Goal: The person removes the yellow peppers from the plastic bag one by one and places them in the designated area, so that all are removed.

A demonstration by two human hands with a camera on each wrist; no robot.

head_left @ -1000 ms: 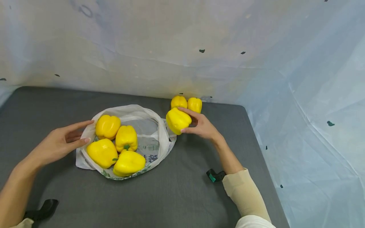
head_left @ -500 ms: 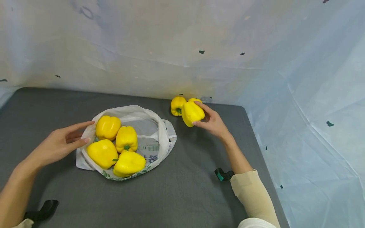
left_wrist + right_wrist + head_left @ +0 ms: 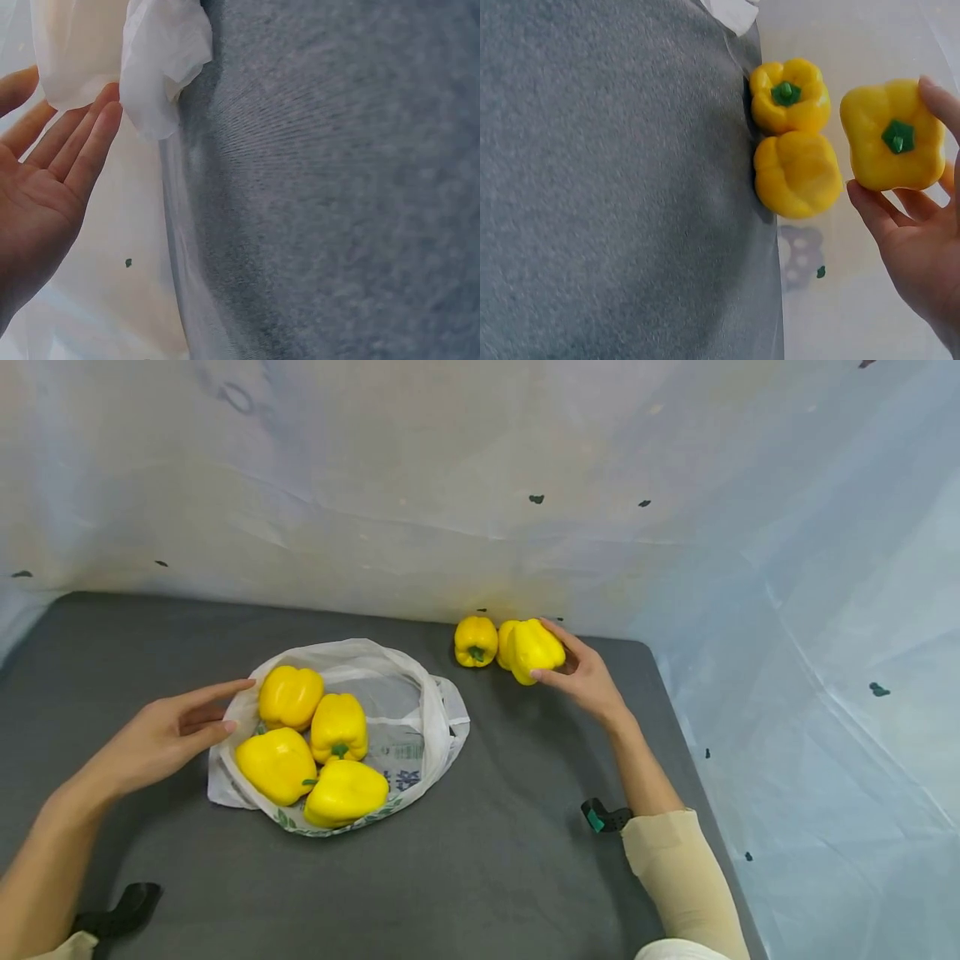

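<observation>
In the head view my right hand grips a yellow bell pepper between thumb and fingers, raised off the table. Its green stem faces the camera in the right wrist view, where the held pepper is apart from two others. Those are a stem-up pepper and a pepper partly hidden behind the held one. My left hand touches the left rim of a white plastic bag with nearly straight fingers. Inside the bag lie several yellow bell peppers.
A grey table lies under everything. White plastic sheeting rises as a wall behind the table, and more sheeting stands along the right side. Each forearm carries a black wrist mount.
My right hand has carried the held pepper to the right, away from the bag and in front of the right-hand loose pepper. My left hand and the bag have stayed in place.
</observation>
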